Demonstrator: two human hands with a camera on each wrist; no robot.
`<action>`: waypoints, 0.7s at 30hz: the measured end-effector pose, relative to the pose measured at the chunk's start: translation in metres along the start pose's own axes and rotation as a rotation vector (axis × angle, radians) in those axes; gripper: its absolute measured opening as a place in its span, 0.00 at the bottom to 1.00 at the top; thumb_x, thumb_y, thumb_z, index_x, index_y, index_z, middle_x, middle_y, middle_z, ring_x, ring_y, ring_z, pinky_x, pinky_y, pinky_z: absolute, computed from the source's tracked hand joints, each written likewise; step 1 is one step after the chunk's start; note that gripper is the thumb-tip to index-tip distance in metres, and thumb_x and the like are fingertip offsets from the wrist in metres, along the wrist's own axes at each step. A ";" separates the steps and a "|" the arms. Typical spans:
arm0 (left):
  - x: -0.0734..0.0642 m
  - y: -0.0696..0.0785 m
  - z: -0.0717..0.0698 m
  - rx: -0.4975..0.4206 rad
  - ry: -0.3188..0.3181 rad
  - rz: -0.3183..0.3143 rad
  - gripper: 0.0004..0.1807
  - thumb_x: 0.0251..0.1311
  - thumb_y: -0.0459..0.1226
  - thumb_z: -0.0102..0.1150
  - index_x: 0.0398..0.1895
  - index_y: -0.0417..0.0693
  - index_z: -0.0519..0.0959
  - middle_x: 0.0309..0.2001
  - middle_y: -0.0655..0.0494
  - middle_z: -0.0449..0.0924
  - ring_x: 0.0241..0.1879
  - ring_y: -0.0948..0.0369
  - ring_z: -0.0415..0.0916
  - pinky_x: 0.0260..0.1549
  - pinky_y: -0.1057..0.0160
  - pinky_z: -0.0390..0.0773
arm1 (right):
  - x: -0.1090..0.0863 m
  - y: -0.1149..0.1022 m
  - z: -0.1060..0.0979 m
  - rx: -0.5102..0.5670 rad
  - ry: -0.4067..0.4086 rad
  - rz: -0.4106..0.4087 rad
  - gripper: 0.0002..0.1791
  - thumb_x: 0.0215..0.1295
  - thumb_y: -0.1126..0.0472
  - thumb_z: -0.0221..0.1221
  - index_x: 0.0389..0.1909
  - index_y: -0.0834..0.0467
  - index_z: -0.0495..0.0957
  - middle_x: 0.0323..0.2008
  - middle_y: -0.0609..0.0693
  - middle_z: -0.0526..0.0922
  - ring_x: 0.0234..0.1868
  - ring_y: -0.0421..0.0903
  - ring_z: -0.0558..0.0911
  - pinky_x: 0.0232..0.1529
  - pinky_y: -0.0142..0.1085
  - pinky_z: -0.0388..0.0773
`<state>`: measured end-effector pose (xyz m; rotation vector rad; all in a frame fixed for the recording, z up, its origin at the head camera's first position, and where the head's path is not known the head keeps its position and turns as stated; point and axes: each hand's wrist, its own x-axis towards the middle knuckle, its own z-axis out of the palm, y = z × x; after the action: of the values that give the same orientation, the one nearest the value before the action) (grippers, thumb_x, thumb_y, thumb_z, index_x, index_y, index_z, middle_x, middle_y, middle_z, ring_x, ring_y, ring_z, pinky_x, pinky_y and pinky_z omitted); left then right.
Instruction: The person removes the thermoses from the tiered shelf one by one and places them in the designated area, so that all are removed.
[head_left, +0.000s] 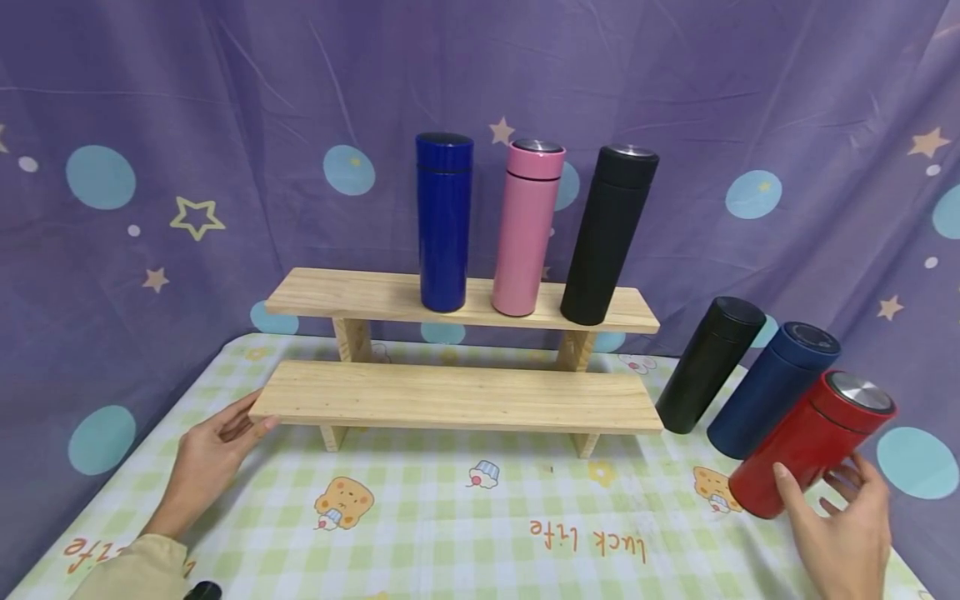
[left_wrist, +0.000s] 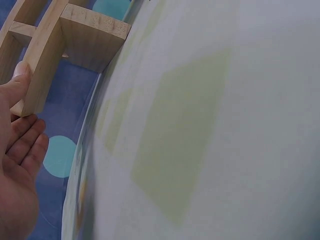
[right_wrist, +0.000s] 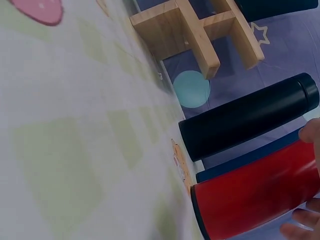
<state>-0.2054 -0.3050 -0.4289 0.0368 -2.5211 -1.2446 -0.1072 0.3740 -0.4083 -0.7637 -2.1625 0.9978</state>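
My left hand (head_left: pixel 213 458) holds the left end of the lower board of a two-tier wooden stand (head_left: pixel 450 396), thumb on its front edge and fingers beneath the end. At the far right my right hand (head_left: pixel 843 521) is at a red thermos (head_left: pixel 810 442) standing on the table. Its thumb lies over the thermos's side; the other fingers are spread beside it, and in the right wrist view their tips (right_wrist: pixel 295 227) show just outside its edge. A navy thermos (head_left: pixel 772 392) and a black thermos (head_left: pixel 708 367) stand behind the red one.
On the upper board stand a glossy blue thermos (head_left: pixel 445 225), a pink thermos (head_left: pixel 528 229) and a taller black thermos (head_left: pixel 609 237). A green checked cloth (head_left: pixel 420 517) covers the table. Behind hangs a purple curtain (head_left: pixel 247 150) with dots and stars.
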 end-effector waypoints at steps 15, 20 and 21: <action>-0.001 0.000 0.000 -0.013 0.000 -0.004 0.40 0.71 0.52 0.64 0.76 0.36 0.67 0.63 0.26 0.72 0.61 0.35 0.74 0.37 0.87 0.73 | 0.018 -0.003 0.004 0.023 -0.057 -0.010 0.50 0.68 0.49 0.66 0.81 0.58 0.49 0.68 0.72 0.68 0.63 0.71 0.71 0.71 0.60 0.65; 0.000 0.000 0.000 -0.017 0.001 -0.006 0.40 0.71 0.52 0.65 0.76 0.36 0.67 0.64 0.26 0.71 0.61 0.34 0.73 0.37 0.87 0.73 | 0.021 -0.002 0.006 0.010 -0.044 -0.030 0.49 0.68 0.49 0.66 0.80 0.61 0.51 0.65 0.73 0.70 0.62 0.72 0.71 0.66 0.61 0.66; 0.000 0.000 0.000 -0.017 0.002 -0.005 0.40 0.71 0.52 0.65 0.76 0.36 0.67 0.64 0.26 0.71 0.61 0.34 0.73 0.37 0.87 0.73 | 0.022 -0.002 0.006 0.006 -0.042 -0.032 0.49 0.68 0.49 0.66 0.80 0.62 0.51 0.65 0.73 0.71 0.61 0.72 0.71 0.65 0.60 0.66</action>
<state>-0.2053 -0.3052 -0.4292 0.0409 -2.5102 -1.2672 -0.1261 0.3856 -0.4036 -0.7085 -2.1999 1.0117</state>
